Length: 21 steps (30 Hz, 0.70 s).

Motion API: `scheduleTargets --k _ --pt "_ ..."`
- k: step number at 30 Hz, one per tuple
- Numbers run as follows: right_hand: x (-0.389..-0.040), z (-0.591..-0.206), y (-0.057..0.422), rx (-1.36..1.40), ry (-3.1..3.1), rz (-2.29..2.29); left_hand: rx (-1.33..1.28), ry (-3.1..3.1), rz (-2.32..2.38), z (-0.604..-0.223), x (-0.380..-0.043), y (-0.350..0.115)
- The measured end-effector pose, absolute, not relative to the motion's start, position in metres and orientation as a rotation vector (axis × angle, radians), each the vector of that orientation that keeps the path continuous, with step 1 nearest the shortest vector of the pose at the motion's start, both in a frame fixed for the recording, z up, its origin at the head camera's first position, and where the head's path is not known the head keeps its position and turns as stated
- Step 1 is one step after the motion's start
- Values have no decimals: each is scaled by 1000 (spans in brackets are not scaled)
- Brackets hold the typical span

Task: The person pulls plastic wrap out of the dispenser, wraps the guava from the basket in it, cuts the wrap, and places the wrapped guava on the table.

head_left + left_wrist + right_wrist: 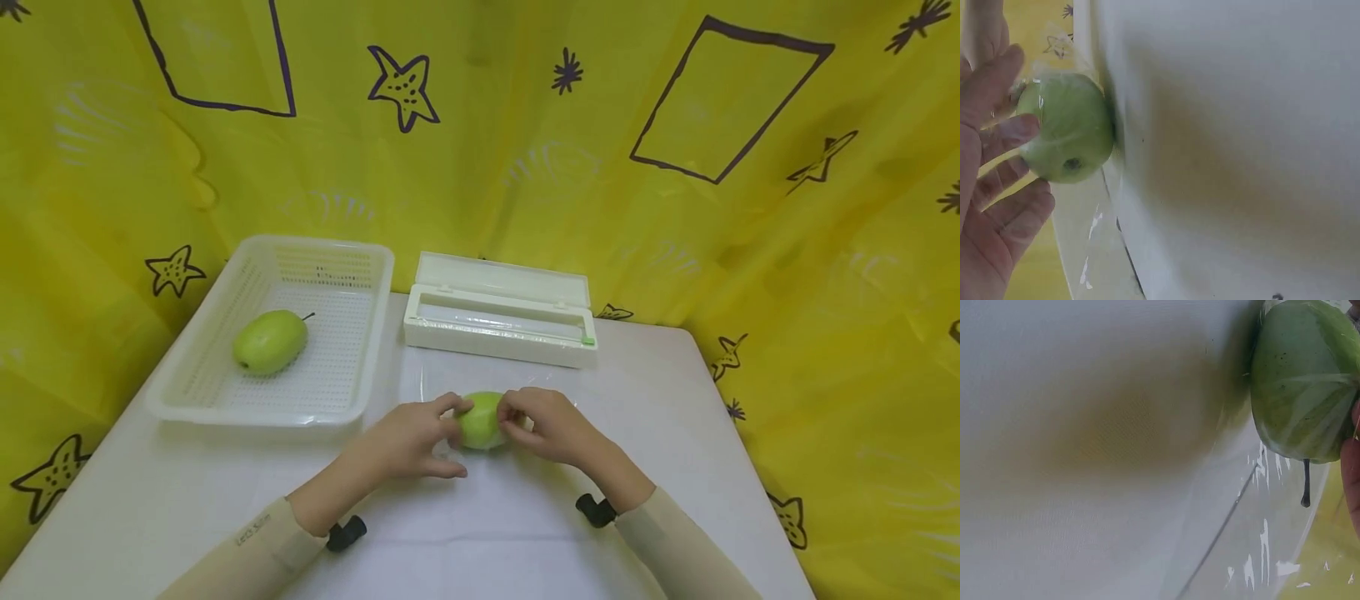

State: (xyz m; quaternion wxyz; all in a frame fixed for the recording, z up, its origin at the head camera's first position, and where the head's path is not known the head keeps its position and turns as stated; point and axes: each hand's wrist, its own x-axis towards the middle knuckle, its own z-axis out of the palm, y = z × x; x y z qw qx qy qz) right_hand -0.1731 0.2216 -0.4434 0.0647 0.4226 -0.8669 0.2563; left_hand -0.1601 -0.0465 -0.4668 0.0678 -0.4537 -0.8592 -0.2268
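A green pear (482, 421) lies on the table between my two hands, with clear cling film (1266, 537) over it and spreading past its stem end. My left hand (416, 437) is at its left side, fingers spread and fingertips right at the skin. In the left wrist view the pear's (1079, 131) dark blossom end faces that hand's fingers (1019, 212). My right hand (551, 427) has its thumb and fingertips drawn together at the pear's right side, pinching the film there. Only part of those fingers (1352, 469) shows in the right wrist view.
Behind the hands stands a white cling film dispenser (498, 342), lid raised, a roll inside. To the left, a white plastic basket (362, 350) holds another green pear (270, 342). A yellow patterned curtain (480, 167) hangs around the white table (645, 392).
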Motion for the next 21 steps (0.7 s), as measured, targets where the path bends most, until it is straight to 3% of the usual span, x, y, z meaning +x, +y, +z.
scheduleTargets --k 6,21 --pt "-177 -444 223 1301 -2599 845 -1365 -2485 -607 -469 -159 -43" --pt "-184 -447 219 1266 -2611 631 -1441 -2458 -1135 -478 -171 -56"
